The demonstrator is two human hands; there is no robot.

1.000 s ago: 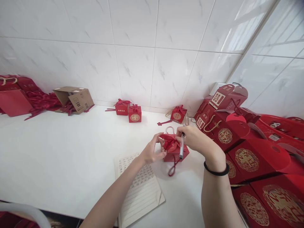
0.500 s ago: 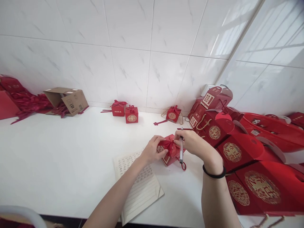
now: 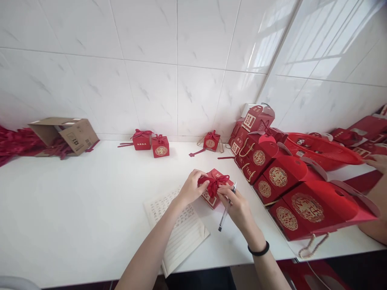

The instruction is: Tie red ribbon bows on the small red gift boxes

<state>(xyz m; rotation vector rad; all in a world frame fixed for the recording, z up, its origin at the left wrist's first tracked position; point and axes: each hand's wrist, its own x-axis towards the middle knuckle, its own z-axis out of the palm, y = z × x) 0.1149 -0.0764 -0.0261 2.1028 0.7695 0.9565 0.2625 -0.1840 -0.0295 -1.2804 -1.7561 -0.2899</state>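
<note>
A small red gift box (image 3: pixel 216 174) with gold print stands on the white table, a red ribbon bow (image 3: pixel 214 186) across its top. At the bow's left loop, my left hand (image 3: pixel 193 188) is closed, thumb and fingers pinching the ribbon. My right hand (image 3: pixel 237 206) pinches the ribbon at the right of the knot. A clear-barrelled pen (image 3: pixel 223 219) is held between that hand's fingers, tip up. Beneath my left forearm lies an open notebook (image 3: pixel 187 251) with handwritten lines.
Larger red gift boxes (image 3: pixel 325 201) crowd the right side beside a red plastic basin (image 3: pixel 314 147). Another person's hand (image 3: pixel 377 162) is at the basin's right end. Small tied boxes (image 3: pixel 161 147) stand along the tiled wall. A cardboard box (image 3: pixel 77 137) with red ribbons lies at left.
My right hand has shifted from behind the knot to its front right, and the pen has tilted. The bow's right loop now shows. The view has swung right, bringing another person's hand into sight.
</note>
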